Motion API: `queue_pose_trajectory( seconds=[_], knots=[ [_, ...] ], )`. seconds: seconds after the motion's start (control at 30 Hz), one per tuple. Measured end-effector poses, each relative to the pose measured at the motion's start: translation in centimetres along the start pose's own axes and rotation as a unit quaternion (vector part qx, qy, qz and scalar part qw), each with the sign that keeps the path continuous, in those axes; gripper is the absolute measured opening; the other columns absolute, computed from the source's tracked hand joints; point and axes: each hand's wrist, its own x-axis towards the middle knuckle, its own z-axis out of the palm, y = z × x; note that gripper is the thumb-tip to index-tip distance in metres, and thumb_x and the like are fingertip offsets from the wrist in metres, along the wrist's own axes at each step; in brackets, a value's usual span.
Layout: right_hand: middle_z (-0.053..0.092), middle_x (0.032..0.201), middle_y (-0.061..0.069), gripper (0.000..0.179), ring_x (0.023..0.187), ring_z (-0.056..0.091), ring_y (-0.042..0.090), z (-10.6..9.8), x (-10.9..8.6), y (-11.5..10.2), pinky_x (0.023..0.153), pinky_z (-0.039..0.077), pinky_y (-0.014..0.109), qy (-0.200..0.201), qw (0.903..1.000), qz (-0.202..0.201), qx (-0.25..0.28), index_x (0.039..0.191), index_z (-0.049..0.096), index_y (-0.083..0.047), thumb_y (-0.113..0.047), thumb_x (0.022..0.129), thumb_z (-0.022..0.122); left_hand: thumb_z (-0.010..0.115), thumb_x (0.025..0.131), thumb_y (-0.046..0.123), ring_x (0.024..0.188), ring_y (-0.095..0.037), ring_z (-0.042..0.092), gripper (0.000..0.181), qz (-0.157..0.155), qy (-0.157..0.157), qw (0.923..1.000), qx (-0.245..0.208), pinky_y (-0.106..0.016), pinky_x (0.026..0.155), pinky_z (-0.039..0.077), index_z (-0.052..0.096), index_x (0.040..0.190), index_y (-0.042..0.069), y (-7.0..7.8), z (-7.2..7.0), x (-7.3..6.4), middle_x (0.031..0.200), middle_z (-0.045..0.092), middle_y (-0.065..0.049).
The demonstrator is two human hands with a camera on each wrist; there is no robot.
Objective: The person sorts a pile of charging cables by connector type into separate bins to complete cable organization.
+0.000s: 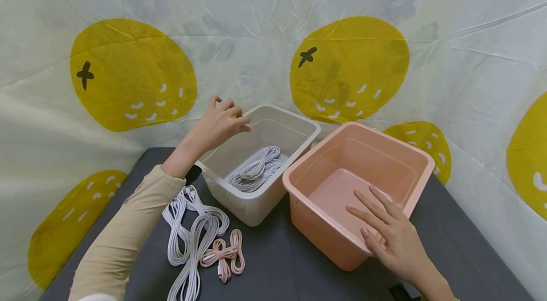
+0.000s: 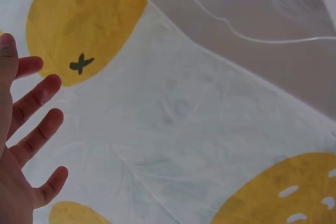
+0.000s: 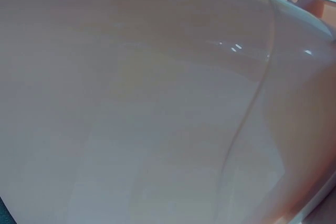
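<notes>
So we've got two bins side by side on a dark table [image 1: 273,253], white bin [image 1: 232,203] on the left and pink bin [image 1: 325,234] on the right, corners nearly meeting. Our left hand [image 1: 222,120] is up by the back left rim of the white one, fingers bent and spread, nothing in its grip. The left wrist view has those fingers well apart from each other, with just the backdrop [image 2: 126,129] behind them. From the head view we can't really tell if the hand brushes the rim.

Our right hand [image 1: 386,234] isn't grasping anything either: fingers stretched out over the near right side of the pink bin, pointing in. Whether the palm rests on the edge, we can't say, and the right wrist view is mostly a blurry pink surface.

Cable-wise, one gray bundle [image 1: 256,170] lies on the floor of the white bin, looped up. Outside, just in front of that bin, we have long white cables [image 1: 194,246] in loops on the table, partly by our left sleeve [image 1: 119,234], and a small pink cable [image 1: 225,252] tied in the middle right beside them.
</notes>
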Motion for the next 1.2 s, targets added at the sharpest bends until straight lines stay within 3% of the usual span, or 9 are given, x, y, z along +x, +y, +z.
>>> queue_pose_trajectory(
  seconds=[0.4, 0.63, 0.9, 1.2],
  knots=[
    [0.046, 0.135, 0.001, 0.032, 0.133, 0.028, 0.021, 0.0, 0.0, -0.1, 0.109, 0.012, 0.019, -0.002, 1.0000, 0.004, 0.001, 0.112, 0.063, -0.018, -0.032, 0.089, 0.046, 0.067, 0.076, 0.031, 0.081, -0.023, 0.048, 0.017, 0.013, -0.005, 0.9996, -0.023, -0.049, 0.077, 0.035, 0.059, 0.085, 0.019, 1.3, -1.6, -2.8, 0.078, 0.060, -0.001],
    [0.048, 0.134, 0.003, 0.032, 0.133, 0.028, 0.021, 0.0, 0.0, -0.1, 0.109, 0.012, 0.019, -0.002, 1.0000, 0.006, 0.004, 0.113, 0.062, -0.018, -0.033, 0.089, 0.046, 0.071, 0.072, 0.031, 0.079, -0.023, 0.048, 0.022, 0.032, 0.015, 0.9993, -0.015, -0.049, 0.075, 0.036, 0.058, 0.085, 0.019, 1.9, -2.2, -4.7, 0.076, 0.057, 0.000],
    [0.046, 0.135, 0.001, 0.033, 0.133, 0.028, 0.020, 0.1, 0.0, 0.0, 0.109, 0.012, 0.020, 0.001, 1.0000, 0.003, 0.007, 0.112, 0.063, -0.017, -0.033, 0.089, 0.046, 0.053, 0.086, 0.037, 0.081, -0.021, 0.048, 0.018, 0.040, -0.009, 0.9990, -0.018, -0.050, 0.080, 0.033, 0.058, 0.088, 0.019, 2.9, -3.3, -7.4, 0.078, 0.056, 0.000],
    [0.047, 0.134, 0.002, 0.034, 0.133, 0.029, 0.021, 0.1, 0.0, 0.1, 0.109, 0.012, 0.020, 0.004, 1.0000, 0.001, 0.006, 0.112, 0.063, -0.017, -0.034, 0.090, 0.044, 0.029, 0.095, 0.042, 0.081, -0.022, 0.047, 0.038, 0.030, -0.020, 0.9989, -0.030, -0.050, 0.078, 0.035, 0.059, 0.090, 0.020, 3.7, -4.2, -10.8, 0.079, 0.057, -0.001]
  ],
)
